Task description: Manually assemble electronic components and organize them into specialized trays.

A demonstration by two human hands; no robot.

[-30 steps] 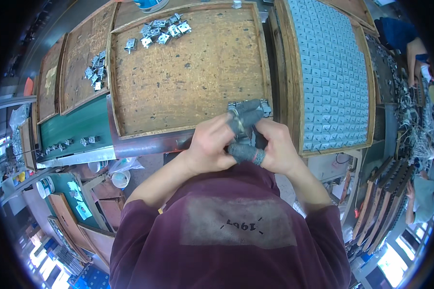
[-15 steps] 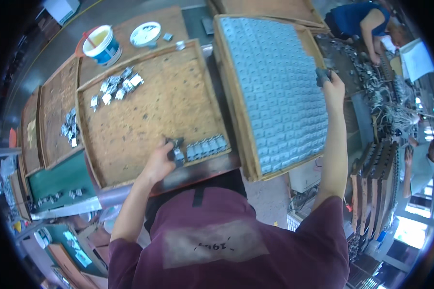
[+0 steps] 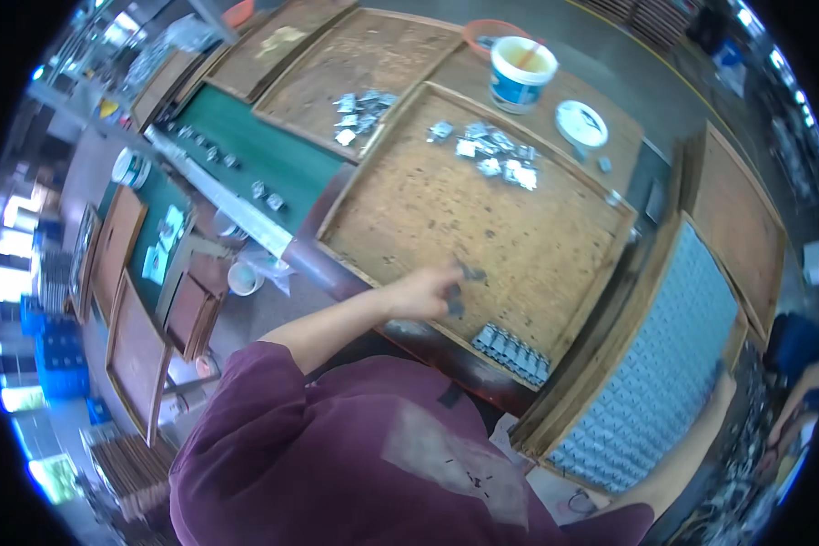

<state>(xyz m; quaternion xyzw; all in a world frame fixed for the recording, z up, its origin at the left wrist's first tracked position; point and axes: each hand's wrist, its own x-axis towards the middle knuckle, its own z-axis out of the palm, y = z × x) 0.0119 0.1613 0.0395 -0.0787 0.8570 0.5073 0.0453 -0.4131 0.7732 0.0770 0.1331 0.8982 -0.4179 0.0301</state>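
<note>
My left hand [image 3: 428, 289] hovers over the wooden tray [image 3: 400, 241], dark covers on its fingertips. Its fingers are apart, and I see nothing between them. Nearest to it, along the tray's front edge, stands a short row of small grey metal parts [image 3: 511, 353]. A loose pile of shiny metal pieces [image 3: 496, 147] lies at the tray's far side. My right hand [image 3: 721, 389] is at the right edge of a second wooden tray packed with rows of grey metal parts [image 3: 651, 364]; its fingers are smeared and partly hidden.
Behind the tray stand a white-and-blue bucket [image 3: 520, 77] and a white lid [image 3: 581, 125]. Another wooden tray [image 3: 337, 68] with metal pieces lies at the left, beside a green surface [image 3: 255, 150]. At the far right, another person's arm [image 3: 805, 400] shows.
The view has swung to the right, so the trays appear turned. My left hand has left the row's end and moved over the tray. My right hand has moved down along the packed tray's right edge.
</note>
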